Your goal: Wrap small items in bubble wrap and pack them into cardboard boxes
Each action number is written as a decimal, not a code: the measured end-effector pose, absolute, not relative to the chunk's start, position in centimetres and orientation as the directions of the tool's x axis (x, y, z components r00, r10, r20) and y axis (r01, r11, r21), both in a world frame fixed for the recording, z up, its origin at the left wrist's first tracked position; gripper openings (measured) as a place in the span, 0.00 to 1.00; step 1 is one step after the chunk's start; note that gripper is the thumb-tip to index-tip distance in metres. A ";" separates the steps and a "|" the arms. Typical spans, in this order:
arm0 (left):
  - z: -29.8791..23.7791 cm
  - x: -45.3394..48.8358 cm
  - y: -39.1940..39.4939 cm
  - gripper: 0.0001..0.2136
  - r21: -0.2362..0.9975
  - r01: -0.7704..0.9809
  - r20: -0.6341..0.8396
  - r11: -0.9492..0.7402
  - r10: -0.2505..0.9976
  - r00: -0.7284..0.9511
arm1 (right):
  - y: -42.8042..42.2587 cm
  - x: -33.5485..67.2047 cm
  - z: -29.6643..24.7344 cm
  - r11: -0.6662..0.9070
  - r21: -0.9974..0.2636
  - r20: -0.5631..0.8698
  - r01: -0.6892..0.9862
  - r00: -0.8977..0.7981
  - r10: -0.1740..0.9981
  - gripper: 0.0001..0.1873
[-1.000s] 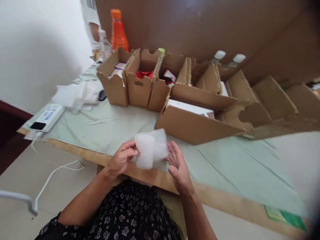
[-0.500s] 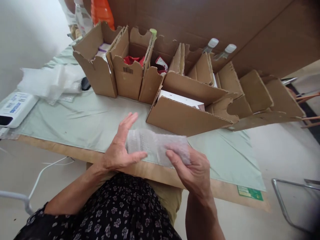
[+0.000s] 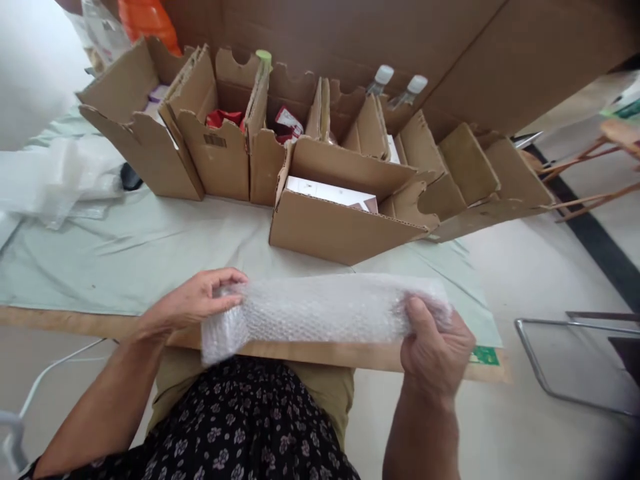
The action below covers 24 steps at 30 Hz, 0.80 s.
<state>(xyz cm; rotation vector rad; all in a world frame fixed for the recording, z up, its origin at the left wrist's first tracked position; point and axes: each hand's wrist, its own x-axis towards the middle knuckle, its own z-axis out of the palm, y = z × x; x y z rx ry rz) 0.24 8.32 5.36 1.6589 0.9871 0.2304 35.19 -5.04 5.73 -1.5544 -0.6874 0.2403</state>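
A long strip of clear bubble wrap is stretched between my two hands over the table's front edge. My left hand pinches its left end between thumb and fingers, where a folded part hangs down. At the other end, my right hand grips the wrap with the thumb on top; the fingers behind are partly seen through the plastic. Just beyond the strip stands a low cardboard box with a white carton inside.
A row of cardboard holders lines the back, some with red packets. More bubble wrap lies on the green cloth at left. Bottles with white caps and an orange bottle stand behind. A metal frame is at right.
The bubble wrap has been pulled out into a much longer strip. My left hand, spread before, has closed on its left end; my right hand has moved right. The view has shifted right.
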 end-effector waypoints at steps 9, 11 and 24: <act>2.5 1.8 9.4 0.22 0.332 0.865 0.135 -0.376 0.926 0.352 | -6.3 38.3 -1.4 -0.459 -0.480 0.338 0.748 0.640 0.690 0.42; 2.3 2.9 7.5 0.24 0.289 0.826 0.290 -0.484 0.866 0.407 | -6.5 37.8 -0.8 -0.410 -0.391 0.427 0.824 0.557 0.713 0.42; -2.1 8.0 2.2 0.27 0.167 0.701 0.037 -0.694 0.714 0.699 | -5.2 34.0 -2.1 -0.183 -0.263 0.087 0.947 0.212 0.973 0.27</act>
